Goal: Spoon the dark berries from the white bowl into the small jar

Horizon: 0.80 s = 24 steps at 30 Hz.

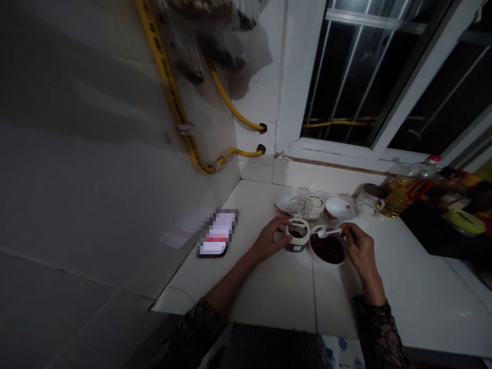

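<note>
A small jar (pixel 297 245) with a pale rim and dark contents stands on the counter, its clear lid (pixel 300 206) tipped back. The fingers and thumb of my left hand (pixel 271 238) close round its left side. Just to the right sits a white bowl (pixel 329 264) holding a dark reddish-brown mass. My right hand (pixel 358 247) pinches the handle of a small white spoon (pixel 326 232). The spoon's head is over the upper left part of the bowl, close to the jar; I cannot tell whether it touches the dark mass.
Behind are a second pale jar (pixel 315 206), a white bowl (pixel 340 209) and a glass jar (pixel 369 197). An oil bottle (pixel 397 195) stands among other bottles at the right. A lit phone (pixel 218 233) lies near the left wall. Yellow pipe (pixel 165 77) runs down the tiles.
</note>
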{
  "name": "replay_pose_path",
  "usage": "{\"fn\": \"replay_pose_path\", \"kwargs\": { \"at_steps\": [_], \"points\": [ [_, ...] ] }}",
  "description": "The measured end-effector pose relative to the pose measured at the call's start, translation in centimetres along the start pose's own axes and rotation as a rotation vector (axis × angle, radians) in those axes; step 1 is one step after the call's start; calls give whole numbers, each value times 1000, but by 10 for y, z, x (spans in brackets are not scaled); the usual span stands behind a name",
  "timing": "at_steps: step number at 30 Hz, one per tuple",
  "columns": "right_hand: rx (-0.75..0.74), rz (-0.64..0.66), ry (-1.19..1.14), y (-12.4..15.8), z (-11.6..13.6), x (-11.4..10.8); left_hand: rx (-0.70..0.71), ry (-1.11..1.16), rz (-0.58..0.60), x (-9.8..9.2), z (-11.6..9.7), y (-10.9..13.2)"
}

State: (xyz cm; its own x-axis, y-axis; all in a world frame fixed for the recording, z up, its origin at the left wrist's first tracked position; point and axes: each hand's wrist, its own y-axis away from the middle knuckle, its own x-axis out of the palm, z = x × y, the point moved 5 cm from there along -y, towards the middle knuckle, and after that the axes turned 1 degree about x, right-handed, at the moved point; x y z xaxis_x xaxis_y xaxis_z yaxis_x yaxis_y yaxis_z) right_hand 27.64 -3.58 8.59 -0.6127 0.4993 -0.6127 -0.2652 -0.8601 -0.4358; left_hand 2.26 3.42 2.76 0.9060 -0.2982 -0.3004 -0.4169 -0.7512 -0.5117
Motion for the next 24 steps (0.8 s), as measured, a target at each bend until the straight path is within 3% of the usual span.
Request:
{"fn": "replay_pose_path", "kwargs": {
  "at_steps": [6,13,17,24],
  "points": [
    [26,221,21,3,-2,24,-3,11,-8,-1,0,0],
    [277,117,-183,-1,-20,11,-6,16,-6,-1,1,0],
    [303,70,-264,-3,-26,6,-10,16,-6,0,1,0],
    [329,95,-351,-3,-36,11,-8,21,-10,0,1,-1]
  ]
}}
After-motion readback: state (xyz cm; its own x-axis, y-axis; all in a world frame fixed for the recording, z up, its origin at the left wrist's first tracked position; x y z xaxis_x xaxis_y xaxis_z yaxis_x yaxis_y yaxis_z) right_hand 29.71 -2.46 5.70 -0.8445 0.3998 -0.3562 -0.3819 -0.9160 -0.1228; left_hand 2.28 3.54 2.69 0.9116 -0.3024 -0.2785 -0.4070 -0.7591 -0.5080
